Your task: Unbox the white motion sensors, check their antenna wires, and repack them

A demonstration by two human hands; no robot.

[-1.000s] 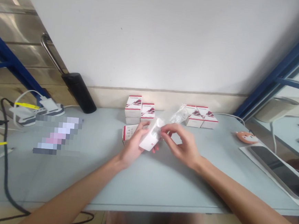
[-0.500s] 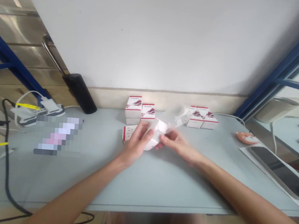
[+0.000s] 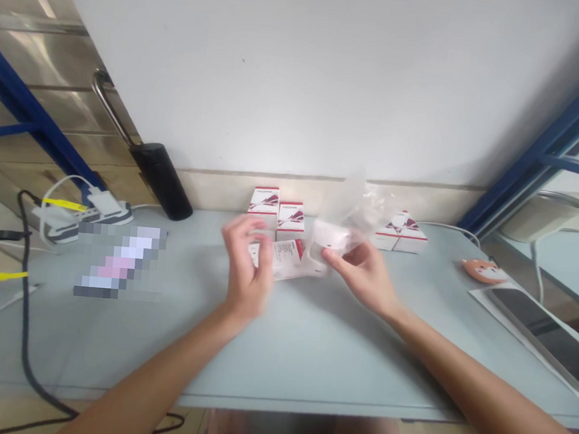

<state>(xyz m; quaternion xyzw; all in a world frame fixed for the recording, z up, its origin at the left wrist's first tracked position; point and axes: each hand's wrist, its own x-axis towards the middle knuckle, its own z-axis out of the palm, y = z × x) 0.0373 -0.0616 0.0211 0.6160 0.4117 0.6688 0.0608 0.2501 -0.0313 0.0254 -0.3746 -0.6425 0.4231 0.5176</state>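
Note:
My right hand (image 3: 367,277) grips a small white object (image 3: 329,235), whose exact kind I cannot make out. A clear plastic bag (image 3: 368,206) is around it and rises loosely above my fingers. To the left, my left hand (image 3: 248,264) is raised with its fingers curved and apart from the thumb, and nothing shows in it. Just behind that hand a red-and-white carton (image 3: 291,258) lies on the table, partly covered by the fingers. Farther back are a taller carton stack (image 3: 263,201) and another carton (image 3: 291,218).
More red-and-white cartons (image 3: 408,234) stand at the back right, partly behind the bag. A black cylinder (image 3: 162,180) leans at the back left, near a power strip (image 3: 88,221) and cables. A pixelated device (image 3: 120,260) lies left; an orange animal-face item (image 3: 484,271) and a dark slab (image 3: 546,331) lie right.
My left hand has let go of the bagged white object and moved left, its fingers parting. My right hand has moved slightly right with the object and bag, uncovering more of the lying carton.

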